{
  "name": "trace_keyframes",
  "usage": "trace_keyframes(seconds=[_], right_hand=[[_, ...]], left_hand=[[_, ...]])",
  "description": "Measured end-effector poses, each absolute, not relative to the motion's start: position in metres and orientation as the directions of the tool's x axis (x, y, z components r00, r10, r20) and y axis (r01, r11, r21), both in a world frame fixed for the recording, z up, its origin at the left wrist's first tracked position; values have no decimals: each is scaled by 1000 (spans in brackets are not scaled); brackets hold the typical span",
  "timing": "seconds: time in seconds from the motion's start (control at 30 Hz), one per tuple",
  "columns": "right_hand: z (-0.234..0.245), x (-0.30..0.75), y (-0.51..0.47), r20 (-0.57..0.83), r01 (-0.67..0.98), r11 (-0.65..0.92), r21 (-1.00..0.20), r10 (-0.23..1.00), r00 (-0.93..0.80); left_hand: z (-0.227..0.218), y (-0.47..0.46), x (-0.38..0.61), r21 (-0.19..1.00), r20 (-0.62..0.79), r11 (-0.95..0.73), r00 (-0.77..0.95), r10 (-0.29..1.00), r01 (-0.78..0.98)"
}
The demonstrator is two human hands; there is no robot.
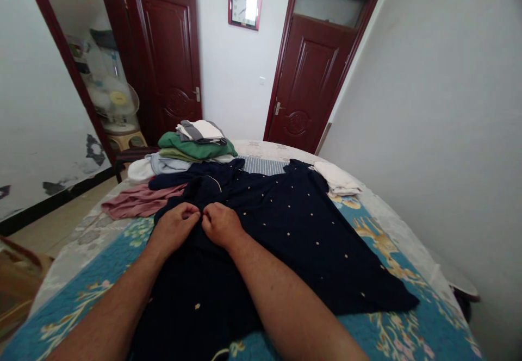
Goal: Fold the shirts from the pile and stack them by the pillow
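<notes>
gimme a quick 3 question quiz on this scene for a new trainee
1. True or false: the left hand and the right hand both pinch the navy dotted garment.
2. What tops the folded pile? A a yellow towel, B a grey-and-white striped piece, C a red cap.
3. Fill in: the pink garment lies to the ___ of the hands.
Key: 1 true; 2 B; 3 left.

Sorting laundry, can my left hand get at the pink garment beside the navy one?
Probably yes. The pink garment lies just beyond the left hand, nothing between them, though that hand is pinching the navy dotted garment and must let go first.
</notes>
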State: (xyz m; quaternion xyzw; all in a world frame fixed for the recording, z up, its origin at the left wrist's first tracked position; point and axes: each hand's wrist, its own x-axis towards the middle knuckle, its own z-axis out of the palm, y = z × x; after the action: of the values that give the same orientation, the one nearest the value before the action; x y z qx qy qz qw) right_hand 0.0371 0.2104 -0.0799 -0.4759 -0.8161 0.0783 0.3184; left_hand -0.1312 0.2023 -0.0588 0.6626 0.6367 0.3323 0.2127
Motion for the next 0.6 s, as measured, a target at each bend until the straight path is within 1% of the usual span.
trace_keyframes(seconds=[0.13,0.3,0.43,0.6], right_hand=[[-79,36,208,426,761,520,-390,834,-351],[-79,37,207,434,730,535,-426,828,-354],[-81,37,208,451,688,534,-491,832,-324],[-83,40,209,480,571,540,-618,835,-269]], left_hand=[[-58,203,-131,707,149,-73,-47,988,703],[-65,206,-135,743,107,-78,-3,994,664],[-70,207,-135,763,125,-79,-28,992,641],[-68,203,-131,842,137,-73,-80,987,535]])
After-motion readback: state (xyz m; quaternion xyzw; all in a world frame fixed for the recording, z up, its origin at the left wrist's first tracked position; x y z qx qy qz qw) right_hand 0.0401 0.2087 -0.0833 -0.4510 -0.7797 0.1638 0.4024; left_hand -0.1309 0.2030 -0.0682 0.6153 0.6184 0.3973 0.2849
